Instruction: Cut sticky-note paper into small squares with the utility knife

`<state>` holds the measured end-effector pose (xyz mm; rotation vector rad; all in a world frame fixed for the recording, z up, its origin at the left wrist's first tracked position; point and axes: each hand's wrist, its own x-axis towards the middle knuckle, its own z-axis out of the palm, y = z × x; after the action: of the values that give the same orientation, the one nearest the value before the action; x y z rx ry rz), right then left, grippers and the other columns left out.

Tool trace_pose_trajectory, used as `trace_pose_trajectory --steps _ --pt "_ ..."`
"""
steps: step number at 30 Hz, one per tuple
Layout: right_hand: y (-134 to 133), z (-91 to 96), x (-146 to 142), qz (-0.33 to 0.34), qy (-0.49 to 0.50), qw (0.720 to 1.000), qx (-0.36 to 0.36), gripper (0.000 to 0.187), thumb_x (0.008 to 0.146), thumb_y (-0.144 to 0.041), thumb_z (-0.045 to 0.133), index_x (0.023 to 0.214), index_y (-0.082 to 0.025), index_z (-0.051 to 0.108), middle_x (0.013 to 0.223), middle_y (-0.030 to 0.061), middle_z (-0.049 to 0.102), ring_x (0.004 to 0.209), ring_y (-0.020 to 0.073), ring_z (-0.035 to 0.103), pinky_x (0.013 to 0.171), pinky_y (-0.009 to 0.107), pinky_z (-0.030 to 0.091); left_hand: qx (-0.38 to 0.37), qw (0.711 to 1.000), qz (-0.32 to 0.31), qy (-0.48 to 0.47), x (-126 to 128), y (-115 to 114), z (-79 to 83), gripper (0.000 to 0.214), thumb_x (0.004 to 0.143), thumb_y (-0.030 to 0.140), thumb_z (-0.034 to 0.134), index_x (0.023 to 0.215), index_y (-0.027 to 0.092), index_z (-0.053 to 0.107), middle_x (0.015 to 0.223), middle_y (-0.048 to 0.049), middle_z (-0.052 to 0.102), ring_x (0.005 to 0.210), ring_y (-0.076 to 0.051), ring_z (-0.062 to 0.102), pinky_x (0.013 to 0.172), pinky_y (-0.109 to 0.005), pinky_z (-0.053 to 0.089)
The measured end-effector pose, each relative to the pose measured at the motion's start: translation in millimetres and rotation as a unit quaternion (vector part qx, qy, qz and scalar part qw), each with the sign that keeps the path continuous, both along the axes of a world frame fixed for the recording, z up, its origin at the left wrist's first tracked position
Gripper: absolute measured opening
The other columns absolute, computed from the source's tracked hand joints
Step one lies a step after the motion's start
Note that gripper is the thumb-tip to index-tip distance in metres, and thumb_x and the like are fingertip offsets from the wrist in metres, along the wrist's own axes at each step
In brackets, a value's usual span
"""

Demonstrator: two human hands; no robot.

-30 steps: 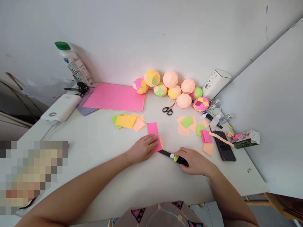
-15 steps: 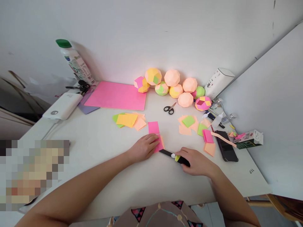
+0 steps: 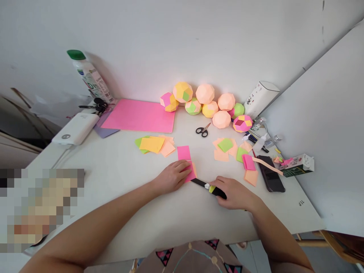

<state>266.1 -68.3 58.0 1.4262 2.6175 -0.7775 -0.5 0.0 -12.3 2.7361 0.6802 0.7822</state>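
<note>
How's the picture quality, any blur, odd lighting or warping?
Head view: even light, the bottle throwing a faint shadow on the wall; pink glow on the wall behind the paper balls; wide-angle warping tilts the bottle; a pixelated block masks the lower left; the left hand and the right hand gripping the cutter are in focus.

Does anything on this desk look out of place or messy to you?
Mostly tidy craft clutter. A small carton lies tipped on its side at far right, and a peach paper strip is draped across the phone.
</note>
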Motion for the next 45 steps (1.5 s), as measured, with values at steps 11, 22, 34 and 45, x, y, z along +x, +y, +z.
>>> trace_pose_trajectory --steps 11,22,34,45 --pt "3.3 1.4 0.2 -0.009 0.01 1.0 -0.022 0.048 0.072 -0.014 0.052 0.119 -0.019 0.059 0.101 0.0068 0.062 0.087 0.0216 0.061 0.078 0.033 0.048 0.003 1.0 0.009 0.005 0.2 -0.6 -2.0 0.024 0.093 0.015 0.041 0.106 0.015 0.061 0.116 -0.0135 0.059 0.112 -0.026 0.054 0.093 -0.042 0.052" --pt "-1.1 0.8 -0.8 -0.011 -0.002 1.0 -0.009 0.049 0.072 -0.014 0.053 0.12 -0.017 0.059 0.099 0.0085 0.061 0.086 0.0227 0.061 0.075 0.033 0.049 0.044 0.999 0.014 0.029 0.9 -3.6 -2.4 0.025 0.091 0.013 0.045 0.108 0.013 0.062 0.122 -0.0164 0.059 0.12 -0.029 0.053 0.096 -0.046 0.052" --pt "-5.5 -8.4 -5.2 -0.002 0.017 0.999 0.038 0.051 0.075 -0.015 0.052 0.126 -0.017 0.058 0.098 0.0095 0.061 0.081 0.0211 0.06 0.071 0.032 0.05 0.042 0.998 0.037 0.029 4.5 -13.7 -5.7 0.025 0.092 0.012 0.043 0.112 0.014 0.06 0.127 -0.0163 0.057 0.127 -0.029 0.047 0.101 -0.048 0.05" --pt "-5.3 -4.1 -3.1 -0.008 0.008 0.999 0.033 0.049 0.078 -0.013 0.05 0.127 -0.017 0.056 0.099 0.0099 0.06 0.086 0.0211 0.06 0.075 0.034 0.052 0.049 0.998 0.037 0.021 3.3 -9.8 -3.7 0.022 0.095 0.019 0.041 0.106 0.01 0.058 0.122 -0.0176 0.06 0.122 -0.028 0.052 0.099 -0.044 0.051"
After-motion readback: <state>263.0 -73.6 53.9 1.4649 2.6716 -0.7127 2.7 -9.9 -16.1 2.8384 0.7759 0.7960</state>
